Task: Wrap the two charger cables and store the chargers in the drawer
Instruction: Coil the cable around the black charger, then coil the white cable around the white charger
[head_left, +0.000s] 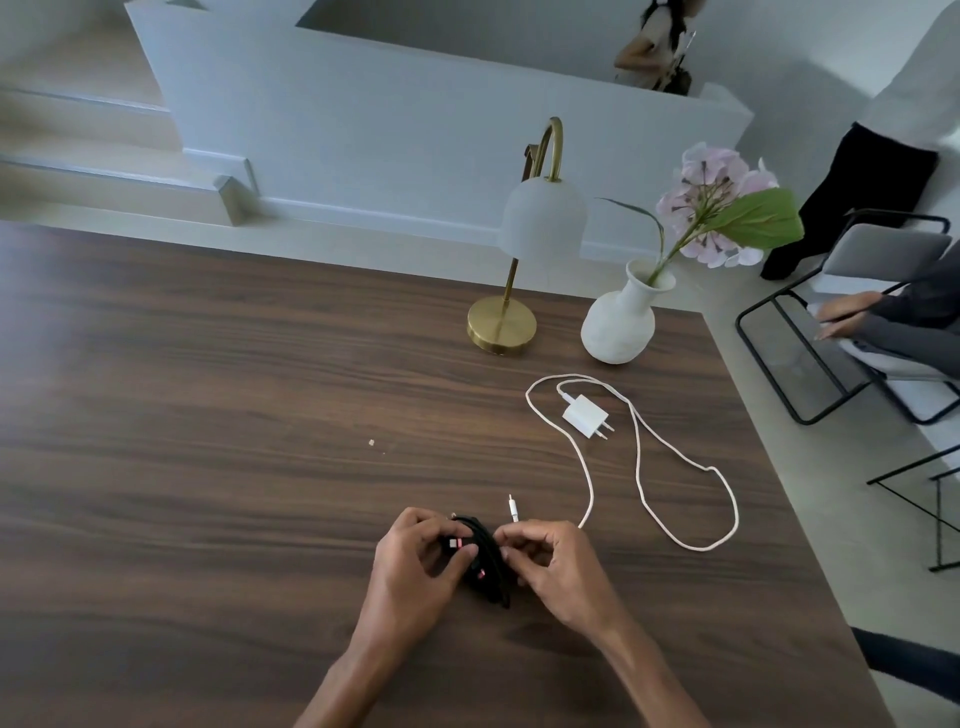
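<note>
A pale room with white steps and a low wall lies behind a broad dark wood-grain desk. At the right edge of the view stand black-framed chairs, and parts of other people show there. Toward the far right of the desk stands a brass lamp with a frosted white shade, and just beside it a white vase holding a pink hydrangea with a large green leaf.

In front of the vase the white cable lies unwound in loose loops, its plug end near the right hand; the white charger sits inside the upper loop, prongs pointing right.

At the near middle, both hands meet over a black cable bundle, coiled and held just above the desk. The left hand has its grip clenched on the bundle, thumb by a pink-and-white connector. The right hand pinches the bundle's other side with its fingertips.

A tiny pale crumb lies alone mid-desk.
</note>
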